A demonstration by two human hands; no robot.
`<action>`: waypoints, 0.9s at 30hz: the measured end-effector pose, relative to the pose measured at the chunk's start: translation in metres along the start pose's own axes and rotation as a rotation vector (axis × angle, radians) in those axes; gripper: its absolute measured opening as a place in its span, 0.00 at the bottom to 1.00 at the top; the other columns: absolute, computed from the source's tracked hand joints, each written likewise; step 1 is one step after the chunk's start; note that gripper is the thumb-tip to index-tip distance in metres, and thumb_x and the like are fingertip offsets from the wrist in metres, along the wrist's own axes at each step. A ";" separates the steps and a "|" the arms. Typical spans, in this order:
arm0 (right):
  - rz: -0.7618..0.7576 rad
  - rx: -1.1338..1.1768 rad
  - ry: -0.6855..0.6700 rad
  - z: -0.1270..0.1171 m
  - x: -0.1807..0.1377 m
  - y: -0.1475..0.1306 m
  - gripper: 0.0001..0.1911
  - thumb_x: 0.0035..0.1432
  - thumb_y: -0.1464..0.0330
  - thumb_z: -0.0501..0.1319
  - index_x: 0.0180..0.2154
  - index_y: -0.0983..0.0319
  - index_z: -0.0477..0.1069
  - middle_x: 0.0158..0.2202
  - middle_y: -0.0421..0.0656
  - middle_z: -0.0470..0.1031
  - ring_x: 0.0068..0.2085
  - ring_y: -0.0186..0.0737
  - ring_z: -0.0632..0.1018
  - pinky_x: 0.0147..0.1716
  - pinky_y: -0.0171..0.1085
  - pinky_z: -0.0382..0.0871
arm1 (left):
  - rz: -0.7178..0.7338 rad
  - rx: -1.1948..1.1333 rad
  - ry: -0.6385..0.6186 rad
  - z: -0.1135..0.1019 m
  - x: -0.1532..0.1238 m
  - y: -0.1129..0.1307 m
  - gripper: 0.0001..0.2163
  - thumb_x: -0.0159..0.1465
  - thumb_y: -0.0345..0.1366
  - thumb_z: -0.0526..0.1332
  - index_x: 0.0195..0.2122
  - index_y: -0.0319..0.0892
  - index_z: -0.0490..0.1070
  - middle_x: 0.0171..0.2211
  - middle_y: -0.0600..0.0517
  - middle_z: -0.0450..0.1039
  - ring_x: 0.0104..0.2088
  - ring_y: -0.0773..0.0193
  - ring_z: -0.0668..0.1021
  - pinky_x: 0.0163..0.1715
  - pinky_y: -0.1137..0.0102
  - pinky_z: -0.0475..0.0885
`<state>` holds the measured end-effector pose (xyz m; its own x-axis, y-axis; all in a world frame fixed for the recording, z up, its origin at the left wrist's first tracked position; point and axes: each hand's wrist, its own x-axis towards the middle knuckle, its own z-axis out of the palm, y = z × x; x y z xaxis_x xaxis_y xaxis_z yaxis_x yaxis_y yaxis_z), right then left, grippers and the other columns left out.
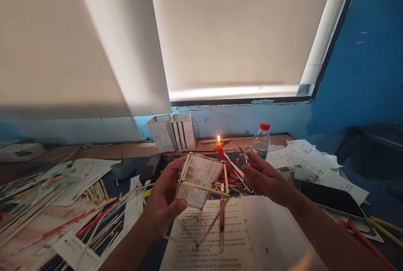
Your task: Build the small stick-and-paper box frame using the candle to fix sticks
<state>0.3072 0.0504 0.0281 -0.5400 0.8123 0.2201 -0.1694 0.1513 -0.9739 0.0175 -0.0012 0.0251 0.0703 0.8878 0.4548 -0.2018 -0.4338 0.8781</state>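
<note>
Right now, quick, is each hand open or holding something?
Left hand: closed, holding a paper-sided stick frame.
Right hand: closed, holding a small pointed tool.

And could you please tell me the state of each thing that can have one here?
Red candle: lit
Red-capped plastic bottle: upright, cap on
Book: lying open
Window blinds: lowered
Phone: screen dark
Paper-sided boxes: upright, open-topped
Stick frame: held in left hand, partly panelled
Small pointed tool: held in right hand
</note>
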 end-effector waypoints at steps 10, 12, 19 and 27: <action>-0.062 -0.361 0.015 0.008 -0.005 -0.014 0.19 0.72 0.54 0.61 0.55 0.59 0.74 0.30 0.37 0.64 0.28 0.33 0.60 0.25 0.34 0.53 | 0.007 -0.029 0.010 0.001 -0.001 0.001 0.36 0.53 0.55 0.75 0.61 0.49 0.75 0.57 0.42 0.79 0.55 0.45 0.81 0.48 0.67 0.78; -0.060 -0.390 0.024 0.010 -0.005 -0.015 0.21 0.71 0.53 0.61 0.56 0.59 0.75 0.31 0.39 0.66 0.29 0.35 0.62 0.27 0.35 0.56 | 0.007 -0.027 0.008 0.002 -0.002 0.001 0.36 0.53 0.55 0.75 0.62 0.48 0.75 0.58 0.42 0.79 0.55 0.44 0.81 0.48 0.66 0.78; -0.063 -0.403 0.004 0.017 -0.005 -0.021 0.24 0.72 0.52 0.59 0.57 0.60 0.77 0.28 0.37 0.60 0.28 0.34 0.58 0.26 0.36 0.54 | 0.015 0.010 -0.013 0.004 -0.005 0.003 0.36 0.55 0.58 0.72 0.63 0.49 0.74 0.59 0.44 0.78 0.57 0.42 0.79 0.48 0.65 0.77; -0.078 -0.426 0.006 0.018 -0.009 -0.027 0.22 0.72 0.53 0.60 0.57 0.59 0.79 0.27 0.37 0.59 0.28 0.34 0.56 0.26 0.36 0.54 | -0.013 -0.028 -0.024 0.005 -0.006 0.001 0.36 0.51 0.57 0.75 0.61 0.53 0.75 0.59 0.46 0.79 0.56 0.45 0.80 0.46 0.67 0.78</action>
<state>0.3020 0.0294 0.0530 -0.5340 0.7924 0.2949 0.1467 0.4304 -0.8907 0.0219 -0.0084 0.0243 0.0963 0.8891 0.4474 -0.2283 -0.4177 0.8794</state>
